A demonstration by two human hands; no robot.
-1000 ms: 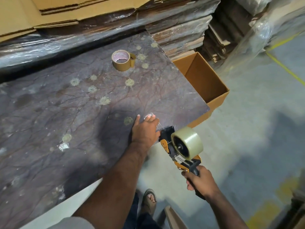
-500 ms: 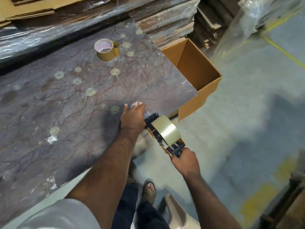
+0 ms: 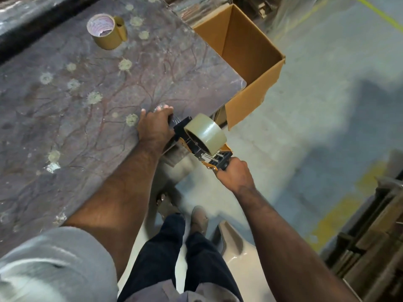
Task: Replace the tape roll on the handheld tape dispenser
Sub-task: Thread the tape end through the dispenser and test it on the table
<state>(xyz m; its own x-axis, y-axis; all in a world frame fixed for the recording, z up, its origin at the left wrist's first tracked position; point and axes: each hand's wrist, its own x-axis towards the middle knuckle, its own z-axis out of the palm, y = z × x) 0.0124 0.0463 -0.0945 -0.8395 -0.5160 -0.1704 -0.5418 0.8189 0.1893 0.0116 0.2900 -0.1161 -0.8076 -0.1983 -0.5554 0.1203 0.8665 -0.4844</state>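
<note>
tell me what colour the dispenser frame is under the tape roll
Orange with black parts, on the tape dispenser; the head view shows it.

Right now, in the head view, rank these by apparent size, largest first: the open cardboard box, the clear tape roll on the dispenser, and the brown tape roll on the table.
1. Open brown cardboard box, clearly largest.
2. Clear tape roll on the orange-and-black dispenser and brown tape roll on the table: they look about alike, and the clear one sits nearer the camera, so I won't rank them.

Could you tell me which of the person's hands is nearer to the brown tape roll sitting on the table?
Left. The left hand rests at the table's near edge, well short of the brown tape roll; the right hand holds the dispenser's grip off the table, farther away.
</note>
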